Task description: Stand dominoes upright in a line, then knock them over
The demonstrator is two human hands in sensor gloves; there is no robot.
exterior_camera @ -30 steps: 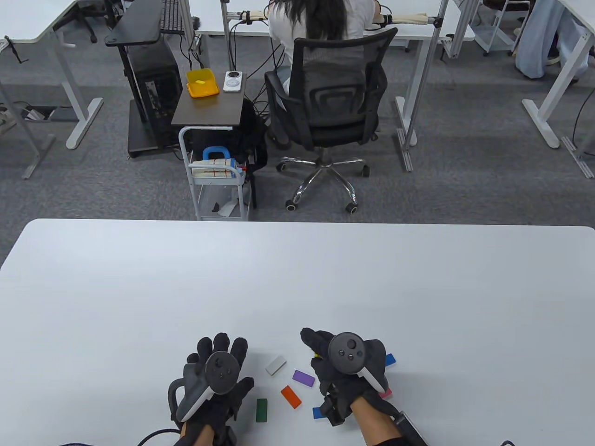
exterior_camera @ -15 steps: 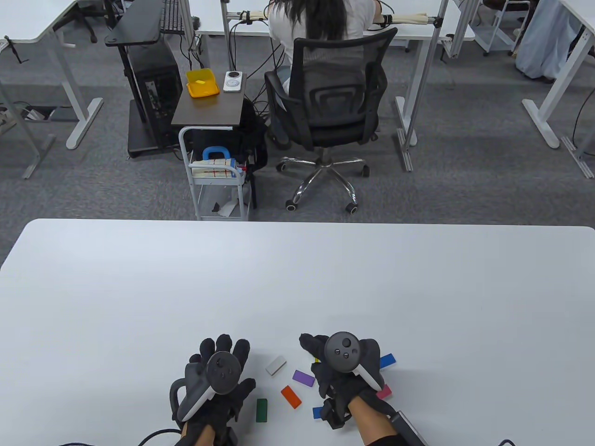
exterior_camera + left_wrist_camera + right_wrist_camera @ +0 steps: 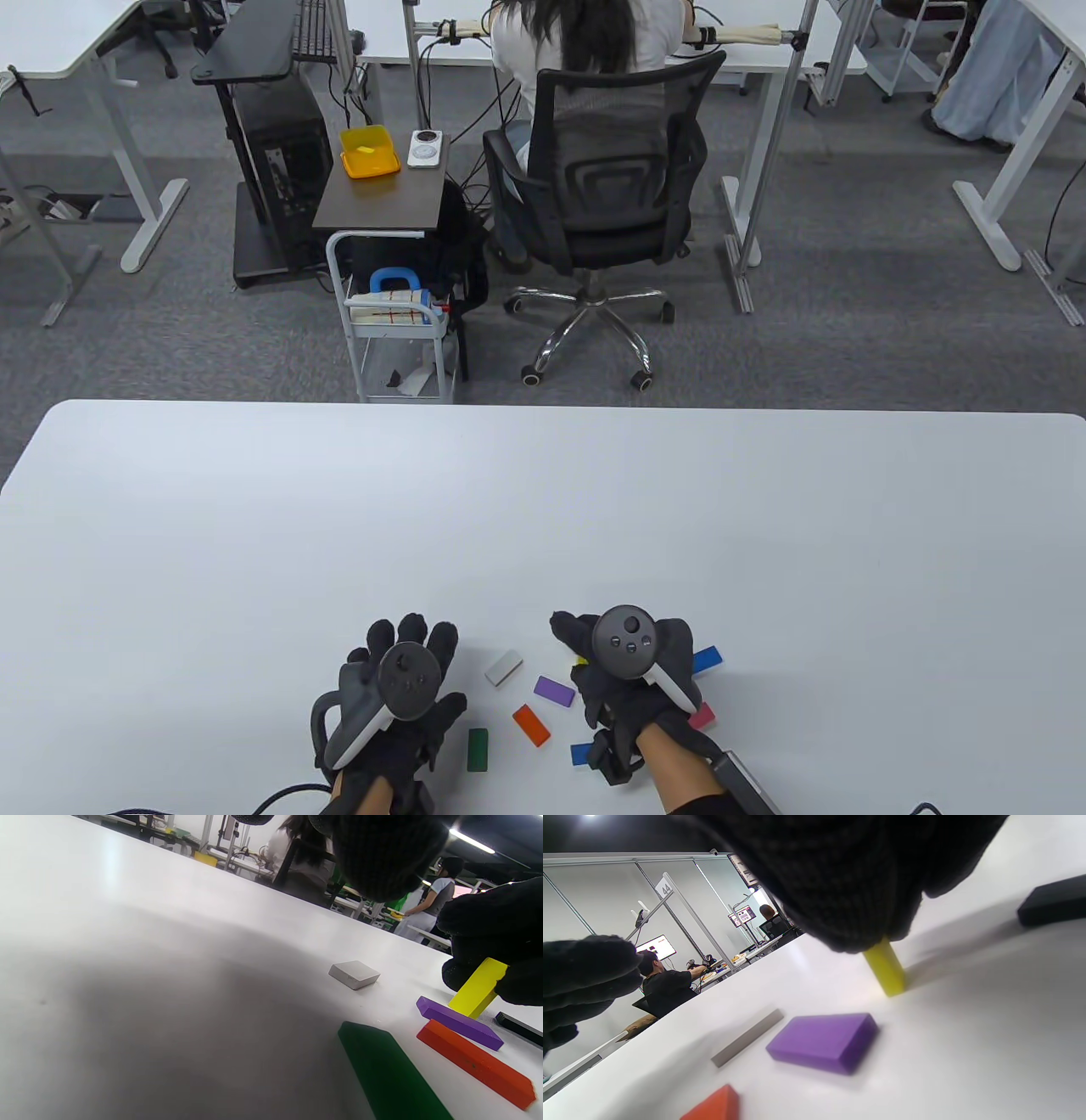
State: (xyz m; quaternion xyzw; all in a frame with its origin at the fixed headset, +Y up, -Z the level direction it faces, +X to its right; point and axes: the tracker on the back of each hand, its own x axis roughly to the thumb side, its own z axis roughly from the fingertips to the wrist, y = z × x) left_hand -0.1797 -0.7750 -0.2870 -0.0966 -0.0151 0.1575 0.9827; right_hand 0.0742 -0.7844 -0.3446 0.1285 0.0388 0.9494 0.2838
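Observation:
My right hand [image 3: 579,649] pinches a yellow domino [image 3: 581,660] by its top. The yellow domino [image 3: 478,986] leans, with its lower end on the white table [image 3: 543,509]. It shows below my fingers in the right wrist view as the yellow domino [image 3: 885,969]. My left hand [image 3: 407,649] is low over the table with fingers spread, holding nothing. Lying flat between the hands are a grey domino [image 3: 503,667], a purple domino [image 3: 554,691], an orange domino [image 3: 531,725] and a green domino [image 3: 478,749].
Two blue dominoes [image 3: 707,659] [image 3: 581,754] and a pink one [image 3: 702,717] lie around my right hand. A black domino [image 3: 1052,902] lies flat beyond the yellow one. Beyond the table's far edge a person sits in an office chair [image 3: 607,187] beside a small cart [image 3: 394,327].
My right hand has drawn slightly back toward me with the yellow domino. My left hand has crept a little to the right. The flat dominoes have not moved.

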